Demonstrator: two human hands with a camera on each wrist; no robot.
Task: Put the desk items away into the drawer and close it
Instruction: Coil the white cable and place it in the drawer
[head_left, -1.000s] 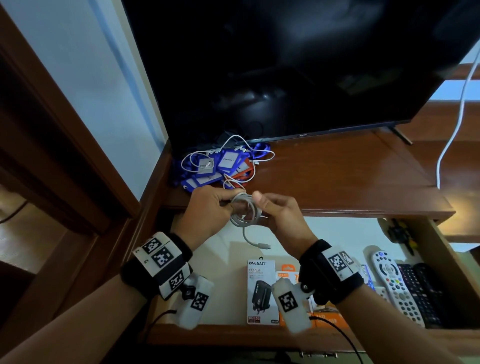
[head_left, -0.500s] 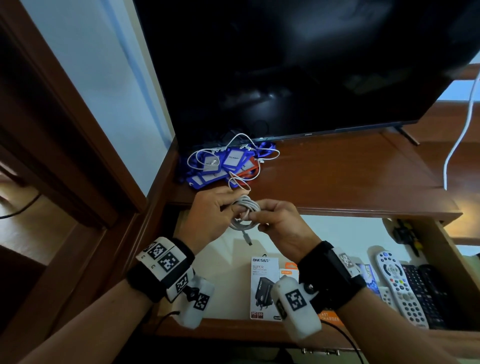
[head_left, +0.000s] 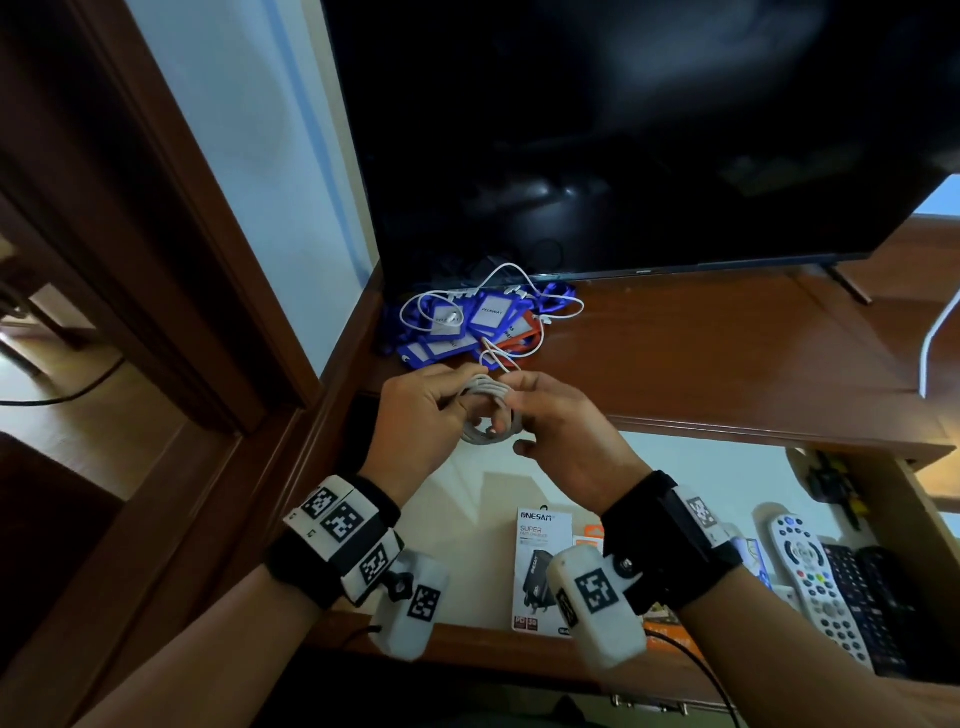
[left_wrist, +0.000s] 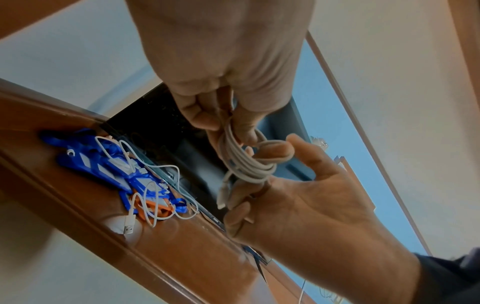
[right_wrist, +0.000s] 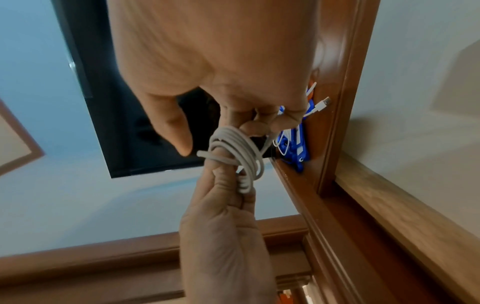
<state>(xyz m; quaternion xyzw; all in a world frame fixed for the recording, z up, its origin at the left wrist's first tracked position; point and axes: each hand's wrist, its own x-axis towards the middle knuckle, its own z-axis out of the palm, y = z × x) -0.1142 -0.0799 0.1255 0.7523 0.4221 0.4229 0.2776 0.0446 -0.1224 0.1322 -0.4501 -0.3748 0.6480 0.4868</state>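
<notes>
A grey-white cable (head_left: 485, 415) is wound into a small coil, held between both hands above the open drawer (head_left: 467, 649). My left hand (head_left: 431, 405) grips one side of the coil (left_wrist: 246, 164) with curled fingers. My right hand (head_left: 545, 415) pinches the other side, with one turn of cable looped across the coil (right_wrist: 239, 148). The plug end hangs short by my right fingers (left_wrist: 233, 197). A pile of blue and orange badge holders (head_left: 467, 332) with a thin white USB cable (left_wrist: 129, 225) lies on the desk top just behind the hands.
The drawer holds a charger box (head_left: 540, 561), orange packs and several remotes (head_left: 810, 571) at the right. A large dark TV (head_left: 623, 130) stands at the back of the desk. Another white cable (head_left: 935, 343) hangs at the far right. A wall and door frame are at the left.
The cable's loose tail, which hung down below the coil, has been wound in and no longer dangles in the head view. Both hands have stayed together on the coil.
</notes>
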